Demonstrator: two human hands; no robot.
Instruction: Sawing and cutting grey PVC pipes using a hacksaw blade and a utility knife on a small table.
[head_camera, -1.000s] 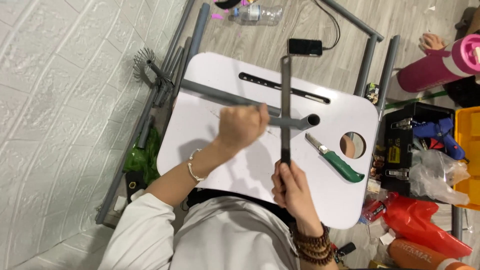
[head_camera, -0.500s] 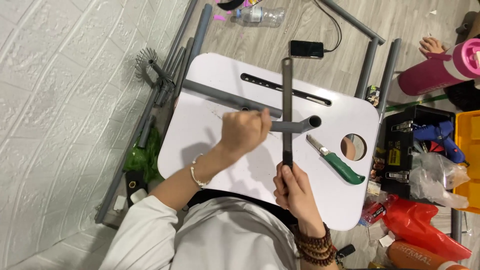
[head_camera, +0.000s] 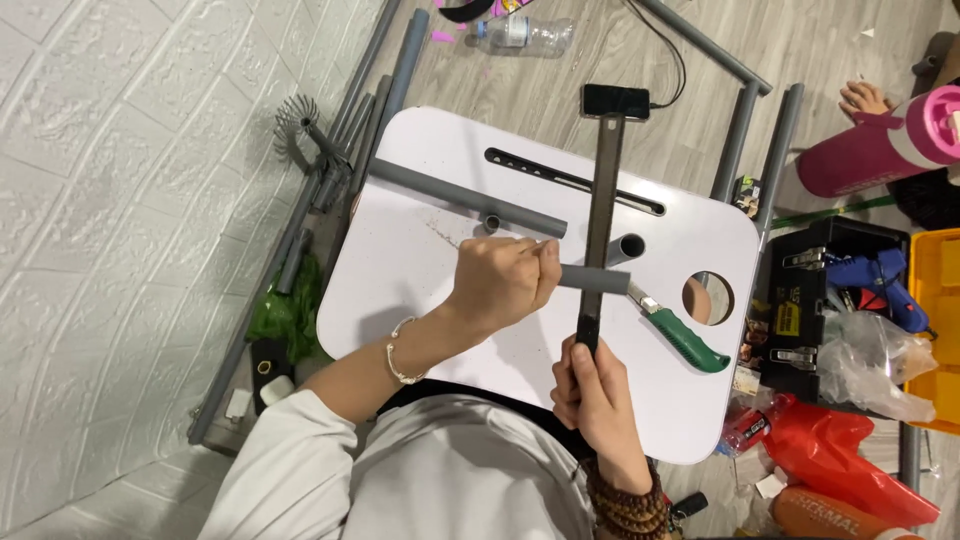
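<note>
My left hand (head_camera: 500, 285) is closed around one end of a short grey pipe (head_camera: 597, 279) that lies across the white lap table (head_camera: 420, 260). A thin pale stick pokes out of the same fist. My right hand (head_camera: 598, 392) grips the near end of a long flat dark bar (head_camera: 603, 190), which stands crosswise over the short pipe. A longer grey pipe (head_camera: 455, 196) lies slanted on the table beyond my left hand. An open grey tube end (head_camera: 629, 247) shows just right of the bar.
A green-handled knife (head_camera: 688, 340) lies on the table's right part, near a round hole (head_camera: 708, 297). A black phone (head_camera: 615, 101) sits at the far edge. On the right are a black toolbox (head_camera: 800, 300), a pink bottle (head_camera: 880, 150) and another person's hand (head_camera: 865, 97). Grey pipes (head_camera: 350, 130) lie at the left.
My left hand has drawn slightly toward me with the short pipe, which now lies apart from the longer pipe. My right hand still holds the bar.
</note>
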